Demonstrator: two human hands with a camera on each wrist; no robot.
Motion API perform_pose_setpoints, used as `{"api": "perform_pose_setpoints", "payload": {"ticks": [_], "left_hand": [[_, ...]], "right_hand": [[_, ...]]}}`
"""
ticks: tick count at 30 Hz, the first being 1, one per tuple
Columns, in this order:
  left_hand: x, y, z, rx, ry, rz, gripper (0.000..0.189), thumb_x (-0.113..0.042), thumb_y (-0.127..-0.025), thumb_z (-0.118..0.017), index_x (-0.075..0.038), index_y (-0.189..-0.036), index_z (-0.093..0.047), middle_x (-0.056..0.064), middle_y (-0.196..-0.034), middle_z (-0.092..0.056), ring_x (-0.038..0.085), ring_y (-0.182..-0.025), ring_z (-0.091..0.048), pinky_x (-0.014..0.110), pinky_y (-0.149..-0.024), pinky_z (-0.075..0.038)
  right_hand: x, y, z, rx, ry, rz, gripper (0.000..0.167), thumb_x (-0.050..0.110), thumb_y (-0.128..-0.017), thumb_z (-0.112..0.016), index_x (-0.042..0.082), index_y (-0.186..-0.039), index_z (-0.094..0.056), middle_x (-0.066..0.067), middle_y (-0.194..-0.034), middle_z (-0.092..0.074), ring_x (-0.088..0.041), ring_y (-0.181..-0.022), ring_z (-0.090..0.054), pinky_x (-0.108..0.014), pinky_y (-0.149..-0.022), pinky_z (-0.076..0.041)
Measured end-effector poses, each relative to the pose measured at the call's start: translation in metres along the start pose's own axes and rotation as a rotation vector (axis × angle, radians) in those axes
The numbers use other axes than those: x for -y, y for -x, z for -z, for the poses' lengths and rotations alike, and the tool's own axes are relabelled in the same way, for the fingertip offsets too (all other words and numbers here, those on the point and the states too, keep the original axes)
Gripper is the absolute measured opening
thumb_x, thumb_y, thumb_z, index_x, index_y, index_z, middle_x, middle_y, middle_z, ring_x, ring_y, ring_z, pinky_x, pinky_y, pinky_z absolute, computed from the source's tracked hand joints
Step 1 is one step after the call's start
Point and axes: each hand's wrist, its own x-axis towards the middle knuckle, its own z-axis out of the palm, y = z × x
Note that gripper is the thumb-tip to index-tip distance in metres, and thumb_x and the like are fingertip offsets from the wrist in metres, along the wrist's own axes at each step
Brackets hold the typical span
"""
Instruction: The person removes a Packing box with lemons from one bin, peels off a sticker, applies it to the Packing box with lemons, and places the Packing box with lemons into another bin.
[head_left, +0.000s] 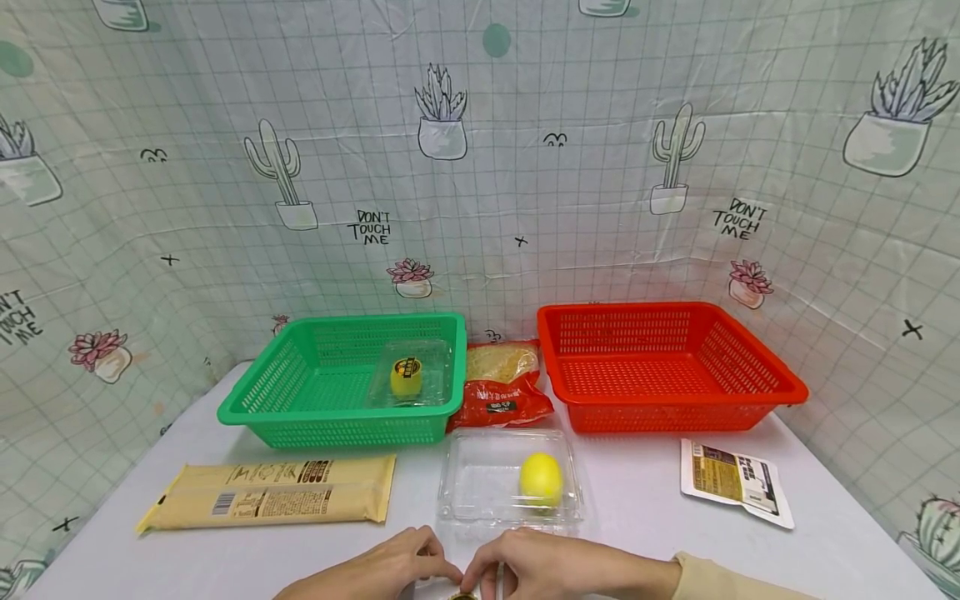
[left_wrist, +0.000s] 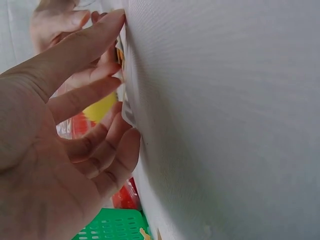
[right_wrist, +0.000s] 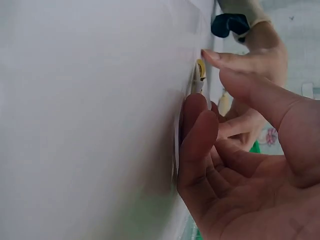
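Observation:
Both hands meet low in the head view over a small sticker (head_left: 463, 596) with a gold and black print, mostly cut off by the frame. My left hand (head_left: 397, 567) curls its thumb and fingers about the sticker's thin pale backing (left_wrist: 128, 113), seen edge-on in the left wrist view. From the other side my right hand (head_left: 528, 560) holds it with bent fingers; the yellow print (right_wrist: 201, 69) shows between the hands in the right wrist view. Exact fingertip contact is partly hidden. Just beyond the hands sits a clear plastic box (head_left: 480, 479) holding a yellow lemon (head_left: 541, 480).
A green basket (head_left: 345, 429) at back left holds a clear box (head_left: 382, 392) bearing a black-and-yellow label (head_left: 407, 367). A red bag (head_left: 502, 404) lies between it and a red basket (head_left: 675, 417). A long tan package (head_left: 277, 492) lies left, a flat packet (head_left: 738, 483) right.

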Motion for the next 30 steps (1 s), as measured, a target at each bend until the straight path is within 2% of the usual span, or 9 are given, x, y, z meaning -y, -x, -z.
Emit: {"api": "perform_pose_setpoints", "payload": {"ticks": [6, 12, 16, 19, 26, 30], "left_hand": [[-0.0019, -0.0008, 0.0011, 0.010, 0.024, 0.052, 0.034, -0.035, -0.092, -0.067, -0.017, -0.121, -0.068, -0.012, -0.101, -0.049, -0.010, -0.087, -0.036, 0.009, -0.070, -0.040], [-0.0025, -0.0008, 0.0017, 0.019, 0.048, 0.069, 0.034, -0.033, -0.092, -0.068, -0.016, -0.121, -0.068, -0.012, -0.100, -0.048, -0.010, -0.085, -0.036, 0.009, -0.069, -0.041], [-0.0041, -0.0008, 0.0021, 0.027, 0.088, 0.107, 0.034, -0.034, -0.092, -0.067, -0.017, -0.121, -0.068, -0.013, -0.099, -0.046, -0.009, -0.083, -0.038, 0.010, -0.068, -0.042], [-0.0042, -0.0006, 0.0020, 0.033, 0.119, 0.132, 0.034, -0.035, -0.092, -0.067, -0.017, -0.121, -0.068, -0.014, -0.099, -0.046, -0.009, -0.082, -0.039, 0.011, -0.068, -0.042], [-0.0004, 0.0001, 0.0002, -0.002, 0.033, 0.018, 0.033, -0.030, -0.093, -0.067, -0.012, -0.120, -0.068, -0.008, -0.100, -0.050, -0.010, -0.082, -0.037, 0.008, -0.067, -0.039], [-0.0002, -0.0006, 0.0001, 0.014, 0.053, 0.041, 0.033, -0.028, -0.093, -0.067, -0.011, -0.121, -0.069, -0.009, -0.099, -0.049, -0.010, -0.083, -0.036, 0.008, -0.067, -0.039]], "right_hand": [[-0.0004, -0.0003, -0.0013, -0.009, -0.102, -0.024, 0.023, 0.011, -0.088, -0.071, 0.007, -0.111, -0.069, 0.017, -0.078, -0.057, 0.006, -0.063, -0.050, -0.008, -0.059, -0.041], [0.0011, 0.0006, -0.0015, -0.024, -0.097, -0.016, 0.024, 0.015, -0.089, -0.072, 0.008, -0.111, -0.069, 0.018, -0.089, -0.063, 0.007, -0.071, -0.054, -0.010, -0.065, -0.047], [0.0033, 0.0034, -0.0028, -0.022, -0.131, -0.030, 0.024, 0.017, -0.089, -0.072, 0.014, -0.112, -0.069, 0.016, -0.098, -0.064, 0.004, -0.074, -0.058, -0.013, -0.067, -0.050], [0.0052, 0.0048, -0.0036, -0.009, -0.185, -0.047, 0.024, 0.018, -0.089, -0.071, 0.017, -0.114, -0.069, 0.013, -0.098, -0.064, 0.001, -0.075, -0.060, -0.013, -0.065, -0.051], [0.0045, -0.0005, -0.0044, -0.025, -0.161, 0.007, 0.026, 0.018, -0.089, -0.072, 0.011, -0.114, -0.071, 0.016, -0.097, -0.069, 0.005, -0.073, -0.058, -0.012, -0.066, -0.050], [0.0043, -0.0028, -0.0055, -0.043, -0.141, 0.021, 0.026, 0.017, -0.088, -0.073, 0.010, -0.113, -0.072, 0.016, -0.095, -0.069, 0.006, -0.073, -0.057, -0.013, -0.068, -0.050]]}}
